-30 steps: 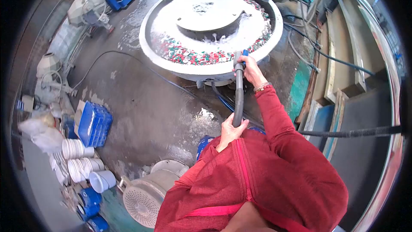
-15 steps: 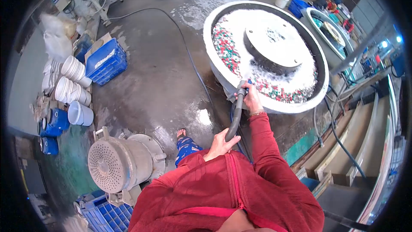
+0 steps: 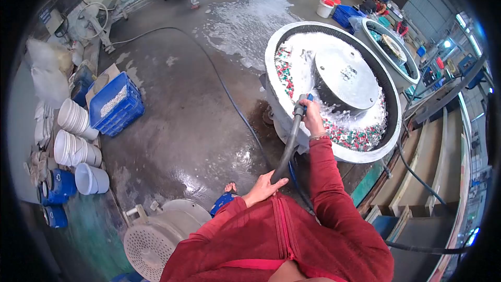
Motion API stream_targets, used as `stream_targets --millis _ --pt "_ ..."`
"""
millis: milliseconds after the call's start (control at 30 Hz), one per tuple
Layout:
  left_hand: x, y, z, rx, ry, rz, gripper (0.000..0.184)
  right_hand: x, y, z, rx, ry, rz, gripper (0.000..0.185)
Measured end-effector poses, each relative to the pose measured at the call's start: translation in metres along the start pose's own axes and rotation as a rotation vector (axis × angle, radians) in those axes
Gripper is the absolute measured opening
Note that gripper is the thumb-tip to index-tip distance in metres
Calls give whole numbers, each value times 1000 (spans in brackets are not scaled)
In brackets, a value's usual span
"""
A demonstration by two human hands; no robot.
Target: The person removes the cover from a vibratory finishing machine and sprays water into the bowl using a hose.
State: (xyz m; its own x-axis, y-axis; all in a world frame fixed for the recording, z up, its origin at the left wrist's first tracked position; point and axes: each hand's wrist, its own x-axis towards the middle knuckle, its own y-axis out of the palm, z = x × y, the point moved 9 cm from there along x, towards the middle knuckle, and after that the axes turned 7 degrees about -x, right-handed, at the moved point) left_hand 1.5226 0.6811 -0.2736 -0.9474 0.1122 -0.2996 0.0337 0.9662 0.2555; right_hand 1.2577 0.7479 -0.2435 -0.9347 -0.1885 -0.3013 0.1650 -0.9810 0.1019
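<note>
A thick grey hose (image 3: 290,149) runs up from my waist to the near rim of a large round vibrating tub (image 3: 284,109). My left hand (image 3: 265,188) is closed around its lower part, close to my jacket. My right hand (image 3: 313,118) grips the upper end beside a grey fitting with a blue valve handle (image 3: 309,97). The hose end points over the rim at the tub's raised centre (image 3: 348,81). White foam (image 3: 302,55) covers much of the channel, with small red, green and white pieces (image 3: 357,137) showing through. Spray blurs the foam near the hose end.
A second round tub (image 3: 412,75) stands behind at right. Blue crate (image 3: 117,115), white buckets (image 3: 93,178) and blue drums (image 3: 61,185) line the left side. A perforated metal drum (image 3: 148,248) sits at lower left. A cable (image 3: 222,81) crosses the wet floor. People work at far right.
The view has shifted, so the tub sits lower and further right. The hose end has swung slightly, and foam around the tub's centre has parted. Both hands keep their hold.
</note>
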Motion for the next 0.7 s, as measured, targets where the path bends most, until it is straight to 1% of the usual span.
stream_targets --millis 100,133,167,200,233,300,333,367,400,500,533,567,633,667,700 --pt "-4 -35 -23 44 171 -81 32 -2 30 -10 69 97 -47 21" --pt "-7 -43 -30 66 254 -96 31 -1 39 -11 94 108 -36 22" --pt "-9 -52 -38 88 337 -117 30 1 51 -7 108 72 37 23" --pt "-11 -60 -47 111 421 -143 29 0 59 -5 120 81 36 25" --pt "-13 -66 -56 105 427 -131 28 -1 68 -2 132 87 38 26" --pt "-17 -75 -82 94 444 -106 27 0 79 9 114 24 24 28" --pt "-19 -78 -99 80 513 -82 28 2 81 10 142 36 21 32" --pt "-19 -80 -116 67 585 -56 29 7 78 11 164 43 20 30" --pt "-18 -82 -131 49 648 -35 36 4 82 23 173 33 10 29" --pt "-16 -90 -166 -112 647 29 41 18 77 55 159 -9 1 26" --pt "-7 -91 -163 -116 595 40 41 11 86 73 123 -54 0 32" --pt "2 -91 -156 -120 543 57 42 -1 92 87 93 -93 -38 32" --pt "6 -90 -152 -147 468 75 41 5 96 89 71 -60 -66 32" --pt "4 -92 -155 -169 447 75 40 9 95 82 82 -25 -103 27" --pt "3 -93 -158 -188 431 75 39 18 88 73 32 -44 -91 27"
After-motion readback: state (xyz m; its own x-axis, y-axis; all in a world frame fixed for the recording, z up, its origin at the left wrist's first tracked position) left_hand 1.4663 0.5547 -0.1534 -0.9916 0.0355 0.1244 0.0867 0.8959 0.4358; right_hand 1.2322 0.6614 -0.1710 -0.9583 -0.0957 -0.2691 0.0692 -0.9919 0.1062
